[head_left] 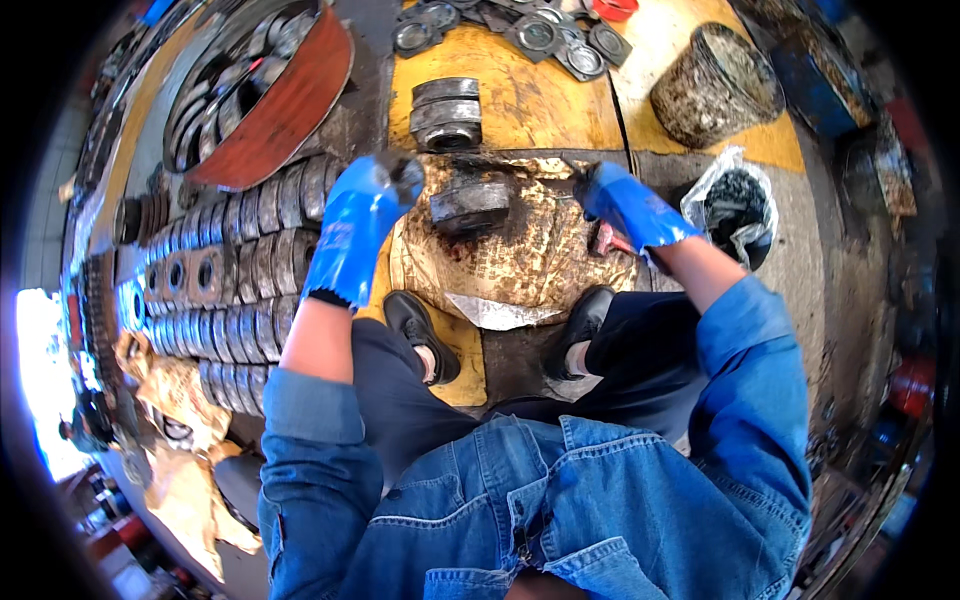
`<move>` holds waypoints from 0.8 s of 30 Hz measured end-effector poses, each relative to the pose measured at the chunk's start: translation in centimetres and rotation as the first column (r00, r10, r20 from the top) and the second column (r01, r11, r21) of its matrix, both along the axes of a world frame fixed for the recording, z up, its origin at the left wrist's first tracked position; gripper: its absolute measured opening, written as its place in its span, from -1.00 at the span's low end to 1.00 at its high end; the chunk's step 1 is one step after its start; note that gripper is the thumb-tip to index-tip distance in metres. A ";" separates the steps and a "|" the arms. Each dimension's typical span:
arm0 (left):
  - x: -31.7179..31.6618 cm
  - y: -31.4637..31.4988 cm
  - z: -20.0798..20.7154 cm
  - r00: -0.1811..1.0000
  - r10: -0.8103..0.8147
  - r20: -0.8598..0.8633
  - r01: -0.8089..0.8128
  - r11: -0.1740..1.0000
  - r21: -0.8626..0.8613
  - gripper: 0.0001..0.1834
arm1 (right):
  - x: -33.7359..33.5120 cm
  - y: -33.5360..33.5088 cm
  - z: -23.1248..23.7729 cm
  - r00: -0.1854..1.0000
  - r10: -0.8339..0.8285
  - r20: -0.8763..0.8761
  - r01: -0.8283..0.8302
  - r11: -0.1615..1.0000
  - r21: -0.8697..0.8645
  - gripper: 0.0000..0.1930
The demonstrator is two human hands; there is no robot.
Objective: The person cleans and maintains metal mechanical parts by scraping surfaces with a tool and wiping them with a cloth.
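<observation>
Both my hands wear blue gloves, black with grease at the fingers. My left hand (362,205) is raised at the left edge of a grease-stained sheet (540,260), beside the rows of metal rings. Its fingers look curled; what is in them, if anything, is too dark to make out. My right hand (625,207) is closed at the sheet's right side, around something dark and small that I cannot name. Between my hands a thick greasy metal ring (470,208) lies on the sheet. A red-handled tool (610,240) lies just below my right hand.
More metal rings (446,105) stand stacked beyond the sheet. Flat square parts with round centres (540,38) are piled farther off. Long ring rows (245,270) and a red-sided round container (290,110) are left. A dirty bucket (715,90) and a bag-lined bin (735,205) stand right.
</observation>
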State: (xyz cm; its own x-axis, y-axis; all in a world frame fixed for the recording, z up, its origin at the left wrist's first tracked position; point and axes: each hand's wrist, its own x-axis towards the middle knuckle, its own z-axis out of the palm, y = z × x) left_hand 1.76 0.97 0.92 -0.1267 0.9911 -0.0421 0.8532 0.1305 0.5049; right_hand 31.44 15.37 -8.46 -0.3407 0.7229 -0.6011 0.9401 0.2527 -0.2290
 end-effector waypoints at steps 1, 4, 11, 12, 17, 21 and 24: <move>-0.7 0.2 -1.1 0.999 -0.021 0.029 0.021 1.000 0.003 -0.75 | 1.0 0.5 1.0 0.995 -0.041 -0.092 0.047 0.996 0.074 -0.69; -2.9 -0.8 -4.5 0.861 0.118 0.496 -0.098 0.993 -0.067 -0.83 | 0.2 1.2 3.8 0.979 -0.087 -0.186 0.064 0.990 -0.126 -0.74; -1.2 -1.4 -7.5 0.795 0.365 0.484 -0.048 0.835 -0.549 -0.55 | 2.4 4.2 -3.5 0.915 -0.064 -0.398 0.031 0.996 -0.088 -0.72; -2.2 -1.9 -9.6 0.672 0.508 0.539 -0.004 0.730 -0.684 -0.49 | 1.0 4.8 -4.2 0.918 0.073 -0.390 -0.083 0.997 -0.009 -0.73; 4.3 -1.9 -15.6 0.105 0.849 0.518 -0.022 0.523 -0.852 -0.41 | -2.1 4.9 -1.9 0.887 0.105 -0.450 -0.163 0.982 -0.093 -0.72; 8.9 0.2 -19.7 -0.281 0.857 0.432 -0.217 0.382 -0.898 -0.47 | -5.9 4.7 -3.9 0.798 0.237 -0.555 -0.241 0.968 0.067 -0.76; 9.4 0.5 -23.7 -0.512 0.739 0.439 -0.256 0.357 -0.898 -0.55 | -11.0 4.3 -3.3 0.822 0.445 -0.354 -0.436 0.893 0.109 -0.75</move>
State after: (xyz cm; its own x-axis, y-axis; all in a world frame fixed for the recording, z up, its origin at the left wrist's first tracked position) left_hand 11.18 1.52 -22.79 -0.1543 0.2841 -0.9463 -0.8841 0.3879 0.2606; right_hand 20.42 19.69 -11.76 -0.8152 0.4549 -0.3586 0.5791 0.6293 -0.5182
